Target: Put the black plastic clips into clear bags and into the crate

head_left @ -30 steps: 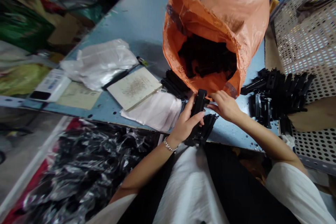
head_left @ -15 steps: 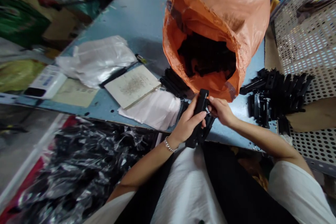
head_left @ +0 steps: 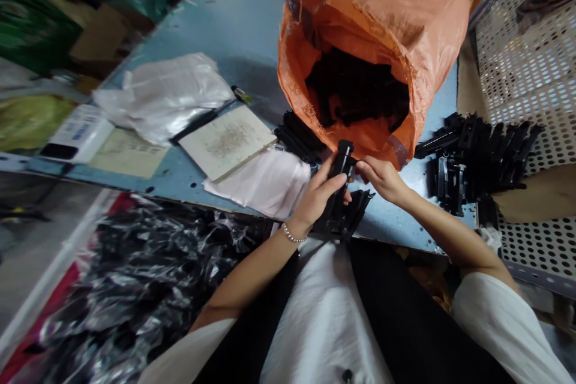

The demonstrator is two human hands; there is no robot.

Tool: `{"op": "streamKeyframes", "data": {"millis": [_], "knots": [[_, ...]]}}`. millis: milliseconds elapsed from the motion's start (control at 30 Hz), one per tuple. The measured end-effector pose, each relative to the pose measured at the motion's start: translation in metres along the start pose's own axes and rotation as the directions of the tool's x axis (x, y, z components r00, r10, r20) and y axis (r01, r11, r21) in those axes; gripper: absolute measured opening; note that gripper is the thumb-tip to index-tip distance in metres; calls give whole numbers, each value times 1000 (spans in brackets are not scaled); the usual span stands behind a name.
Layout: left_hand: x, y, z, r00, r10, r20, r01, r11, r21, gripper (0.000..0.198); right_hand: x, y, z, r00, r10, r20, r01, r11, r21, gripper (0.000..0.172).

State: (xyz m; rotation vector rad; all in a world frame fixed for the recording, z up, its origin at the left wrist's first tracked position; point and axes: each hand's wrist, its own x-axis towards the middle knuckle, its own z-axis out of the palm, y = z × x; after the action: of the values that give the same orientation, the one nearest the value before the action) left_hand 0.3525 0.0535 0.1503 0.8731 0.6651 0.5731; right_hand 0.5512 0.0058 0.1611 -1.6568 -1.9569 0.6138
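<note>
Blue worktable (head_left: 243, 18), speckled near its front edge, in a cluttered room. Black part (head_left: 342, 163) above the near edge, just before the sack's mouth; long axis runs away from the wearer, far end leaning slightly right, toward the opening. Left hand (head_left: 317, 195) wrapped round it, thumb across the top, covering its middle. Right hand (head_left: 380, 177) has bunched fingertips at the part's right side, near the far end; cannot tell whether they grip anything. More black pieces (head_left: 359, 211) just beneath, partly hidden. Orange sack (head_left: 425, 24) lies mouth toward the wearer, dark pieces (head_left: 360, 87) inside, too shadowed to separate; far end cut off by the frame. Right: black cluster (head_left: 488, 150) beside a white perforated rack (head_left: 515, 75), also cut off.
</note>
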Motion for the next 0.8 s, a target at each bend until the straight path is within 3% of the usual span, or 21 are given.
{"op": "streamKeyframes", "data": {"millis": [133,200,267,367,433,467,533,567,633,700,800], "knots": [[7,0,-11,993,62,-100,-64,998,-16,71,-23,-29,26,981,-150,124,158,986,-52,62],[7,-4,-10,992,77,-100,-79,997,-11,70,-33,-40,42,980,-125,156,126,992,2,62],[5,-9,-8,990,105,-91,-102,994,35,71,-39,-44,58,980,8,197,-55,972,229,60],[3,-16,-15,975,209,-82,-188,959,213,69,-43,-39,74,900,168,401,-393,712,583,59],[3,-18,-32,939,329,-98,-258,865,431,65,-45,-32,75,848,188,495,-498,599,627,58],[3,-19,-44,914,391,-112,-267,785,558,64,-46,-27,73,842,202,501,-503,632,590,56],[3,-21,-69,883,451,-133,-190,600,777,64,-50,-18,65,850,284,444,-460,810,363,45],[2,-23,-80,888,437,-143,-120,519,846,64,-51,-13,61,854,337,397,-433,884,179,37],[1,-32,-93,925,344,-164,3,425,905,61,-54,-2,55,851,427,307,-392,904,-172,27],[2,-45,-92,949,263,-174,50,418,907,56,-54,8,53,839,461,290,-361,870,-337,30],[9,-64,-78,944,265,-195,41,495,868,51,-52,20,51,842,437,315,-324,878,-352,28]]}}
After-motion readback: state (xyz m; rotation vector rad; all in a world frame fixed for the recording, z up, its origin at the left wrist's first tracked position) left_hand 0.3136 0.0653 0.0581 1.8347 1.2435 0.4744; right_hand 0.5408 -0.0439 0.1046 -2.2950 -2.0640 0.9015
